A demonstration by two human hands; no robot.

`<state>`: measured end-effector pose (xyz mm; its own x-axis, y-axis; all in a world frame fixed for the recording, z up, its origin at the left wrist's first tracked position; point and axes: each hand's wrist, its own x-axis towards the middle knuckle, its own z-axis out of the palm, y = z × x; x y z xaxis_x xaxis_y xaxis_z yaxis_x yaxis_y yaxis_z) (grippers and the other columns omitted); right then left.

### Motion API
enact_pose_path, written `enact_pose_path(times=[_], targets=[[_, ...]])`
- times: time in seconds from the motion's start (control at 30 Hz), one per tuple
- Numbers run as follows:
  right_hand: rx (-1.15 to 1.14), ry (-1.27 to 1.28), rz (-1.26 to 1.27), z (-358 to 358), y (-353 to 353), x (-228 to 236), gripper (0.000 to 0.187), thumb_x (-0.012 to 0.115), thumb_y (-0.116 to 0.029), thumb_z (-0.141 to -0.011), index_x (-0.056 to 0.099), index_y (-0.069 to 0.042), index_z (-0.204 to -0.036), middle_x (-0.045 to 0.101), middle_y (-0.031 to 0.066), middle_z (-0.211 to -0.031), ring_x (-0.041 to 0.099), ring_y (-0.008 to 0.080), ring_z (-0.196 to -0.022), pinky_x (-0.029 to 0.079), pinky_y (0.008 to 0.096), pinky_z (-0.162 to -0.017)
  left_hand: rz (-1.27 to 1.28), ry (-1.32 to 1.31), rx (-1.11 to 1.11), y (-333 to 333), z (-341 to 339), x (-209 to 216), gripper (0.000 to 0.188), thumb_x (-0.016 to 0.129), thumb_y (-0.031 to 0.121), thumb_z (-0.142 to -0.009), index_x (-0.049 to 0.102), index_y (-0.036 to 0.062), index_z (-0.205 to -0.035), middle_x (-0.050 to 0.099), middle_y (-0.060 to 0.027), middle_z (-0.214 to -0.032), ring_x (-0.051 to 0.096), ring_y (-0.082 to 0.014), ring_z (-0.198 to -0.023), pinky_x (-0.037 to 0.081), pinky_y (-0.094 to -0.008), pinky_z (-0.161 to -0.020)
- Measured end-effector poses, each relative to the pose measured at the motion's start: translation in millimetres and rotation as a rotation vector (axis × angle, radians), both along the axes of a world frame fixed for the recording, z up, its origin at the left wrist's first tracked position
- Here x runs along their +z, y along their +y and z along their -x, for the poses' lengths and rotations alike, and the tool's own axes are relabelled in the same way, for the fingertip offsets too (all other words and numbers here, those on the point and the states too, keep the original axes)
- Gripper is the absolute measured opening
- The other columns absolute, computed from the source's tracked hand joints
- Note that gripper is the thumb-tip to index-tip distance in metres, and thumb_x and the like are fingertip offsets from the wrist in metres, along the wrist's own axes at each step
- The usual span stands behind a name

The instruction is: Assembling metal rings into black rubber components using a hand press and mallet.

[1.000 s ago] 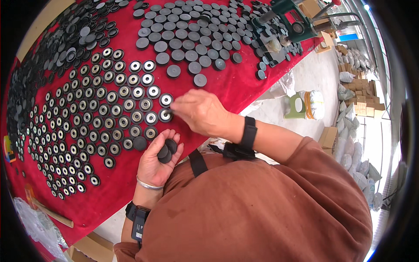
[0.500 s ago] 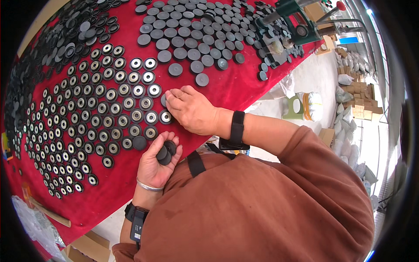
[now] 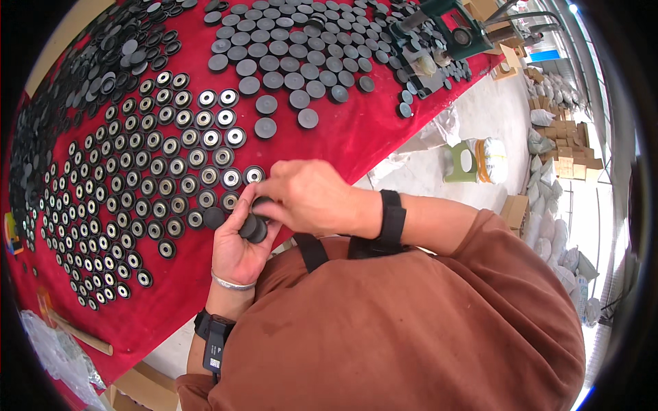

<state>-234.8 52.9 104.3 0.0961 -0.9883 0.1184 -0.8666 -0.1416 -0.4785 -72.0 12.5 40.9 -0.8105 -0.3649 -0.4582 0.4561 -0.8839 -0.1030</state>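
While left hand (image 3: 236, 255) cups discs (image 3: 256, 230), right hand (image 3: 308, 196) curls beside it

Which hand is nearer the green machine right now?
Right. The right hand is below and left of the green machine in the picture; the left hand, holding black discs, is farther down and left.

I can see a green stool (image 3: 454, 169) on the pale floor (image 3: 504, 113) to the right, just beside a whitish, orange-edged bundle (image 3: 491, 162). Farther right I make out cardboard boxes (image 3: 565, 147) and pale sacks (image 3: 549, 241). At lower left, I see a wooden stick (image 3: 83, 333) near crumpled clear plastic (image 3: 53, 348).
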Motion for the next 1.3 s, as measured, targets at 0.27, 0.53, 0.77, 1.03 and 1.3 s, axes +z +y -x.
enact_pose_path(times=[0.27, 0.53, 0.77, 1.03, 1.3], targets=[[-0.227, -0.453, -0.389, 11, -3, 0, 0.019, 0.067, -0.005, -0.067, 0.061, 0.001, -0.084, 0.063, 0.0156, -0.086, 0.063, 0.0275, -0.075, 0.05, 0.0321, -0.06, 0.058, -0.16, -0.106, 8, -3, 14, 0.042, 0.037, 0.012, -0.095, 0.029, -0.0026, -0.133, 0.037, -0.0193, -0.135, 0.037, -0.03, -0.125, 0.03, -0.0426, -0.106], [0.202, 0.272, 0.194, 11, -6, -43, 0.036, 0.056, -0.012, -0.067, 0.06, 0.001, -0.1, 0.058, 0.0147, -0.104, 0.057, 0.0228, -0.082, 0.046, 0.0323, -0.071, -0.013, -0.256, -0.086, 12, -18, 13, 0.04, 0.041, 0.013, -0.094, 0.034, -0.0026, -0.131, 0.039, -0.0196, -0.133, 0.038, -0.0302, -0.125, 0.03, -0.041, -0.107], [0.357, 0.554, 0.161, 2, -2, -35, 0.038, 0.053, -0.018, -0.068, 0.06, 0.007, -0.096, 0.057, 0.0193, -0.102, 0.053, 0.0228, -0.088, 0.038, 0.033, -0.07, -0.044, -0.249, -0.08, 11, -17, 13, 0.04, 0.04, 0.013, -0.094, 0.034, -0.0026, -0.13, 0.041, -0.0178, -0.132, 0.039, -0.0282, -0.125, 0.03, -0.0402, -0.107], [0.376, 0.474, 0.207, 2, -8, -40, 0.022, 0.053, -0.019, -0.069, 0.062, -0.001, -0.078, 0.055, 0.0126, -0.086, 0.054, 0.0217, -0.081, 0.037, 0.033, -0.069, 0.001, -0.245, -0.051, 15, -16, 18, 0.038, 0.041, 0.015, -0.094, 0.037, -0.0021, -0.128, 0.044, -0.0146, -0.129, 0.042, -0.0266, -0.122, 0.032, -0.0391, -0.106], [0.158, 0.662, 0.159, 28, -4, -26, 0.01, 0.058, -0.02, -0.071, 0.063, -0.012, -0.074, 0.055, 0.0011, -0.081, 0.053, 0.0174, -0.077, 0.035, 0.0362, -0.07, -0.038, -0.155, 0.053, 12, -18, 15, 0.035, 0.039, 0.026, -0.096, 0.049, -0.0023, -0.114, 0.054, -0.0135, -0.115, 0.048, -0.0262, -0.114, 0.036, -0.041, -0.103]])
